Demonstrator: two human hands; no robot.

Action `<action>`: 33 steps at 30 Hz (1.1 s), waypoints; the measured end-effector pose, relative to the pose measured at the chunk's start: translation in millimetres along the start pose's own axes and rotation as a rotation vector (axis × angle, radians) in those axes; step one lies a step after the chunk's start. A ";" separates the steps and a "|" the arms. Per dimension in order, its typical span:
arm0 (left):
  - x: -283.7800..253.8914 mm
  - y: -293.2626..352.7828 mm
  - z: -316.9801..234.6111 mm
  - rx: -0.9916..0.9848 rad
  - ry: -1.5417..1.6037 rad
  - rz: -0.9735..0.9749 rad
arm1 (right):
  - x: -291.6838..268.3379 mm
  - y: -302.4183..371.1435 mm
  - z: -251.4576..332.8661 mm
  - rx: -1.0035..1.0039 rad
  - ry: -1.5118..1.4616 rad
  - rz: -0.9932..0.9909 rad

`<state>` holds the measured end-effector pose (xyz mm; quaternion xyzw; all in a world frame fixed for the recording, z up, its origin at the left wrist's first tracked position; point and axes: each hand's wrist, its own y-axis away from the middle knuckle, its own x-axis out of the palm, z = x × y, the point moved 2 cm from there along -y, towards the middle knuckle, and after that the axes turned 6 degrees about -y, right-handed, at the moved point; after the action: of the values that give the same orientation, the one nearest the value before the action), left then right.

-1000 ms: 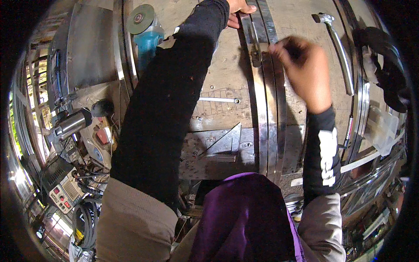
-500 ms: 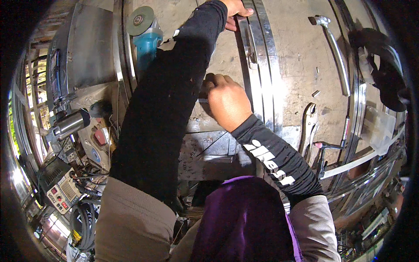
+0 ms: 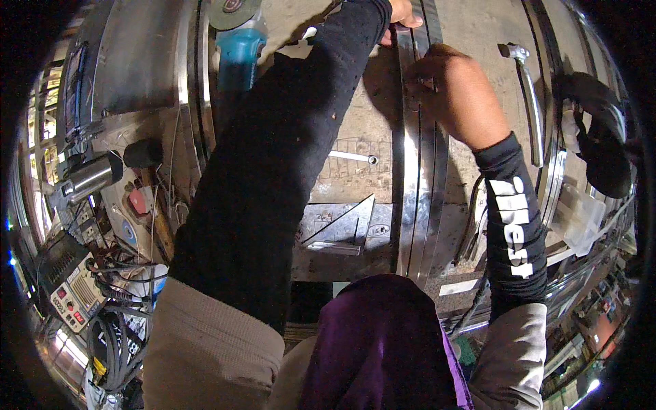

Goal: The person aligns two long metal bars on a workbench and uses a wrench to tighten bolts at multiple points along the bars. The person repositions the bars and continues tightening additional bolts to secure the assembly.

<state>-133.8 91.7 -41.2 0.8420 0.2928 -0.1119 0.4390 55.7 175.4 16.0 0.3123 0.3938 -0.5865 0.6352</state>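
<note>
At the far edge of the view, my left hand point(image 3: 404, 15) is closed on the long metal bars point(image 3: 410, 225), with its thumb on top. My right hand point(image 3: 456, 85) is closer to me, over the same bars. Its fingers are curled and pinched together in shadow; anything between them is too dark to make out. A wrench point(image 3: 355, 157) lies on the worktop left of the bars, its other end hidden by my left sleeve. Nearer to me is a flat metal triangle point(image 3: 352, 222) with a short metal piece point(image 3: 335, 247) beside it.
A teal angle grinder point(image 3: 239, 55) lies beyond my left forearm. Right of the bars lie a hammer point(image 3: 529, 109) and dark-shadowed pliers point(image 3: 470, 239). A welding machine point(image 3: 75, 301) with coiled cables point(image 3: 116, 348) stands at the left. A clear plastic container point(image 3: 581, 212) sits at the right.
My right hand has moved right and away from me, from the worktop onto the bars, leaving the wrench uncovered. My left hand stays on the bars. The whole view has shifted slightly.
</note>
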 end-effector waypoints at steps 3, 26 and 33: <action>6.6 3.9 -5.1 0.003 0.108 -0.056 | 10.3 4.8 4.2 0.150 0.203 -0.024; 2.3 17.6 -11.1 0.032 0.000 -0.079 | 16.1 27.8 32.3 0.164 0.106 -0.180; 1.4 23.2 -11.5 0.005 0.064 -0.106 | 18.9 27.2 32.0 0.195 0.130 -0.183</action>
<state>-119.7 91.2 -19.5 0.8297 0.3504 -0.1087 0.4208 87.0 141.6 13.7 0.3727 0.4023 -0.6557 0.5189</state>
